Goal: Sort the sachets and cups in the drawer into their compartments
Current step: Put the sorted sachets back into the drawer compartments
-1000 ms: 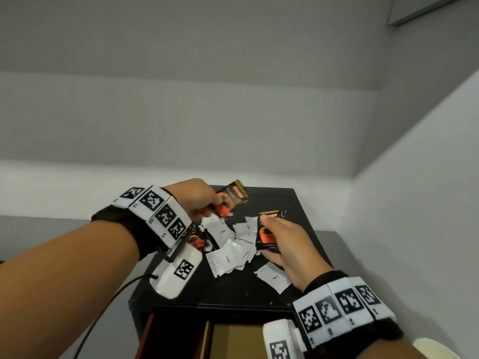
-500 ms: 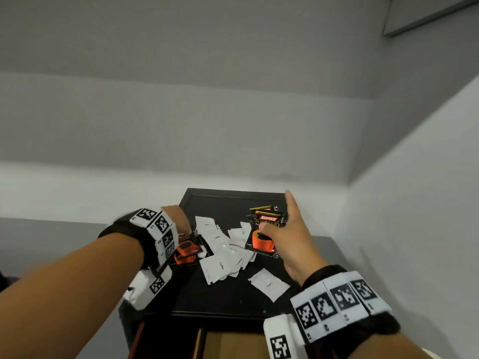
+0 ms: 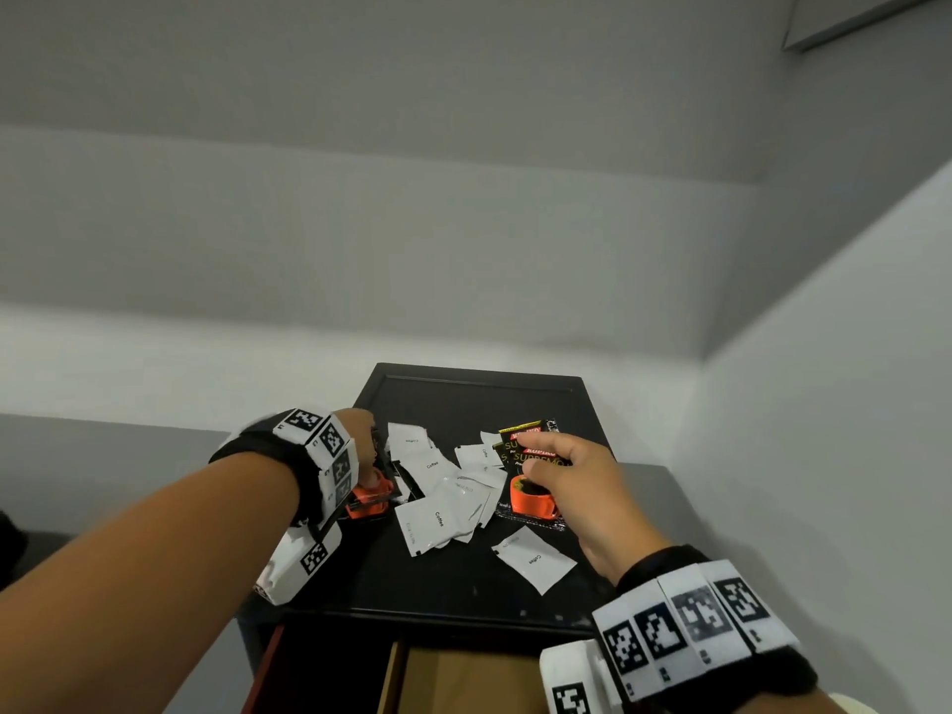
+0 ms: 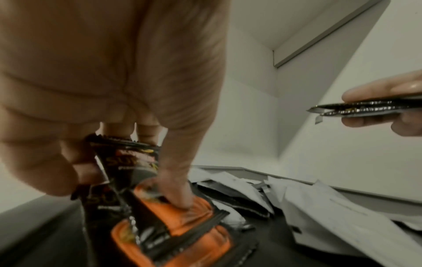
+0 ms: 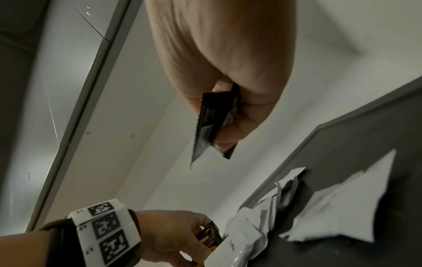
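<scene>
On the black cabinet top (image 3: pixel 463 399) lies a heap of white coffee sachets (image 3: pixel 443 502). My left hand (image 3: pixel 368 471) is at the top's left edge, gripping black-and-orange coffee sachets (image 4: pixel 173 213), with the thumb pressed on the orange print. My right hand (image 3: pixel 536 461) pinches a small stack of the same black-and-orange sachets (image 3: pixel 533 499) between thumb and fingers. The right wrist view shows that stack (image 5: pixel 214 122) held a little above the surface. No cups are visible.
One white sachet (image 3: pixel 533 559) lies apart near the front right of the top. Below the front edge an open drawer (image 3: pixel 463 677) shows a brown wooden inside with a divider. Grey walls close in behind and on the right.
My left hand came down from mid-air with its sachet to the left edge, onto more black-and-orange sachets. My right hand's outstretched finger curled back onto its stack.
</scene>
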Tool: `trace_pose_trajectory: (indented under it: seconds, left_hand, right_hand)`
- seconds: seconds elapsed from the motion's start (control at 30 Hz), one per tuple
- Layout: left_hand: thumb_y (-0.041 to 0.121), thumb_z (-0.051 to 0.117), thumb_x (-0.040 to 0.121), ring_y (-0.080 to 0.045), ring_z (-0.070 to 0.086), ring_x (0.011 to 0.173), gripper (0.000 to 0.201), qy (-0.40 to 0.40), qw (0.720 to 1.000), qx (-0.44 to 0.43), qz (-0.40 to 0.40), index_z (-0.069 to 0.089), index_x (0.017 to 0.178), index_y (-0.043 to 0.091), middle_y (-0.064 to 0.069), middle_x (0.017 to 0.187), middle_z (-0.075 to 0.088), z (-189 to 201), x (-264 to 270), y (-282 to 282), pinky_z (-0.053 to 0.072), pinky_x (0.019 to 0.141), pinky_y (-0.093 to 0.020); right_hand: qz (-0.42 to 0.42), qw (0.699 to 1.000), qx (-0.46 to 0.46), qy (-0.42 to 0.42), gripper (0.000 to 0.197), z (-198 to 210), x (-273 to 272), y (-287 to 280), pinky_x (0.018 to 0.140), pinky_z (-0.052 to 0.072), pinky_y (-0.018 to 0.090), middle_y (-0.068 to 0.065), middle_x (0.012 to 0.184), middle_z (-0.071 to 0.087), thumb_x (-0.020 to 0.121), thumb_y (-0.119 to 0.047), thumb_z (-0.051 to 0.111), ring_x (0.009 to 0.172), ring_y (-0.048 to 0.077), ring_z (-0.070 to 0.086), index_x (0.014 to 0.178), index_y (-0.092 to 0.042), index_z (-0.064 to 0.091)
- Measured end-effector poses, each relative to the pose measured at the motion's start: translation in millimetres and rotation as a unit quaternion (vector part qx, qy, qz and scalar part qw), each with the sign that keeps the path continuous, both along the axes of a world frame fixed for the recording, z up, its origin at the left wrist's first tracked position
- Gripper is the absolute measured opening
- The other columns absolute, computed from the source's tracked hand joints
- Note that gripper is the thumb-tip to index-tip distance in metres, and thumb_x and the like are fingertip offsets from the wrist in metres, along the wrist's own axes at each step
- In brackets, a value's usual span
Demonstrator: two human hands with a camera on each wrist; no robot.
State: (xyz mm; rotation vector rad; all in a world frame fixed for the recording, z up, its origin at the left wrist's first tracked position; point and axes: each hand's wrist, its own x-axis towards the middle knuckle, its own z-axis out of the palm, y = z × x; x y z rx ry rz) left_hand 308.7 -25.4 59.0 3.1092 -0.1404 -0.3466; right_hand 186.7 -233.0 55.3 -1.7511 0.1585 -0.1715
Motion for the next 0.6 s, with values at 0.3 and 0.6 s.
trace_pose_trajectory:
  seconds: [0.3, 0.6]
  left_hand:
    - [0.003, 0.059, 0.087, -0.021, 0.055, 0.094, 0.04, 0.003, 0.991, -0.132, -0.004, 0.055, 0.127, 0.004, -0.013, 0.119, 0.06, 30.8, -18.6, 17.4, 0.045, 0.071, -0.023]
    - [-0.005, 0.06, 0.086, -0.005, 0.064, 0.064, 0.019, 0.14, 0.859, -0.48, -0.107, 0.061, 0.097, 0.011, 0.0, 0.083, 0.065, 80.8, -59.6, -34.6, 0.05, 0.053, -0.013]
  right_hand:
    - [-0.009, 1.0, -0.015, 0.016, 0.028, 1.6, -5.6, 6.2, 0.058, 0.042, 0.012, -0.002, 0.113, 0.057, 0.094, -0.006, 0.052, 0.092, 0.011, 0.057, 0.115, -0.018, 0.064]
    - [0.047, 0.998, 0.001, -0.034, 0.006, 16.6, -3.4, 41.0, 0.079, 0.053, 0.03, 0.001, 0.092, 0.071, 0.088, -0.025, 0.063, 0.083, 0.014, 0.067, 0.093, -0.023, 0.066]
